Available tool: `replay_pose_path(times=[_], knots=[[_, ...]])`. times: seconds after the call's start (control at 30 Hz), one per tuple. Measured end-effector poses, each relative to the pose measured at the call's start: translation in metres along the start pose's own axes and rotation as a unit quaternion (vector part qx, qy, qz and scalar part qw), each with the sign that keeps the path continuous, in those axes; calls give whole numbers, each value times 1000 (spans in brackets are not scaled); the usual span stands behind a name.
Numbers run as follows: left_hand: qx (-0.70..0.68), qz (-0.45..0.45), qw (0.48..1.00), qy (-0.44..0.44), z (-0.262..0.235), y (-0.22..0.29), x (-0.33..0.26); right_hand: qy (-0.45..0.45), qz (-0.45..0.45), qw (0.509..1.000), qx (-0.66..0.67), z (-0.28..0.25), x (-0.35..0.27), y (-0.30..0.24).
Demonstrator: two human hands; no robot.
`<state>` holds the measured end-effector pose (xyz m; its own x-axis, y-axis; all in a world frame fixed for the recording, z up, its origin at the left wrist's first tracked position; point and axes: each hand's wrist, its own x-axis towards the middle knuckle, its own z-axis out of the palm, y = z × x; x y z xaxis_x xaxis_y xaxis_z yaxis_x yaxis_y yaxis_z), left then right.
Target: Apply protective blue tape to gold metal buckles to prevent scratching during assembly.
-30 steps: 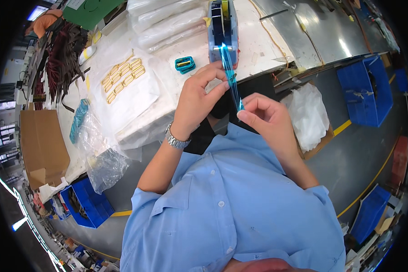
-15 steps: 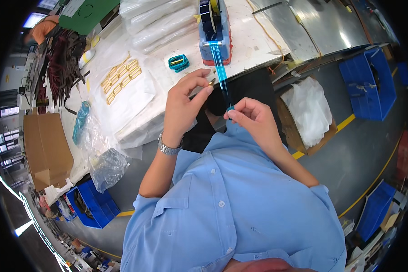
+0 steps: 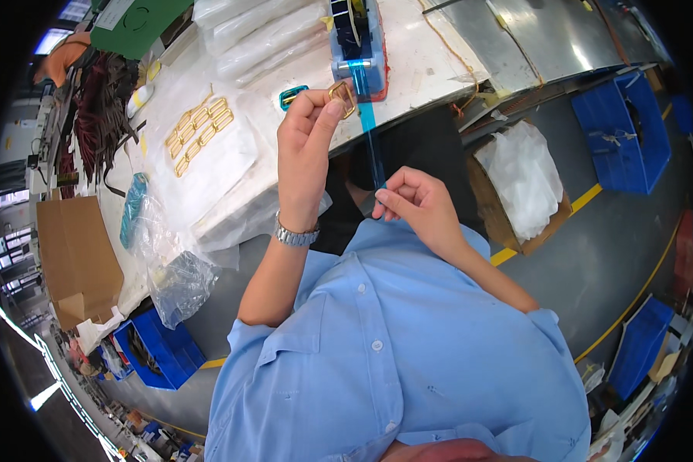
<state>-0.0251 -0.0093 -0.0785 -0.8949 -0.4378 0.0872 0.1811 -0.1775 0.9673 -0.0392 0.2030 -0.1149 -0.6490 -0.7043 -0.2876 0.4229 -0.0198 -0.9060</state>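
Note:
My left hand (image 3: 306, 135) pinches a small gold metal buckle (image 3: 347, 94), a rectangular frame held upright against the strip of blue tape (image 3: 370, 138). The strip runs down from a blue tape dispenser (image 3: 378, 73) at the table's front edge. Its free end is pinched in my right hand (image 3: 417, 202), lower and closer to my body, so the tape looks taut. Partly hidden behind my left fingers lies a buckle wrapped in blue film (image 3: 291, 95). Several bare gold buckles (image 3: 200, 127) rest in rows on white paper to the left.
Clear plastic-wrapped rolls (image 3: 262, 38) lie behind the buckles. A cardboard box (image 3: 81, 254) and crumpled clear bags (image 3: 181, 285) are at the left. On the right stand a carton lined with white plastic (image 3: 525, 185) and a blue bin (image 3: 620, 138).
My left hand has moved up and forward, bringing the gold buckle up to the tape near the dispenser. My right hand has shifted slightly left, still pinching the tape end.

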Motion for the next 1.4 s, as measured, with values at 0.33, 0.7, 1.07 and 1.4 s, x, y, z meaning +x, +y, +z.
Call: replay_pose_path(times=[0.33,0.7,1.07,1.4], knots=[[-6,-139,990,-39,-22,44,-45,-10,-21,999,30,7,-14,-15],[-6,-237,968,-77,-6,42,-78,-1,-58,997,41,18,-23,-10],[0,-232,970,-69,-1,28,-82,2,-53,999,1,17,-27,-12],[14,-242,968,-73,0,29,-82,-1,-53,999,10,16,-28,-9]])
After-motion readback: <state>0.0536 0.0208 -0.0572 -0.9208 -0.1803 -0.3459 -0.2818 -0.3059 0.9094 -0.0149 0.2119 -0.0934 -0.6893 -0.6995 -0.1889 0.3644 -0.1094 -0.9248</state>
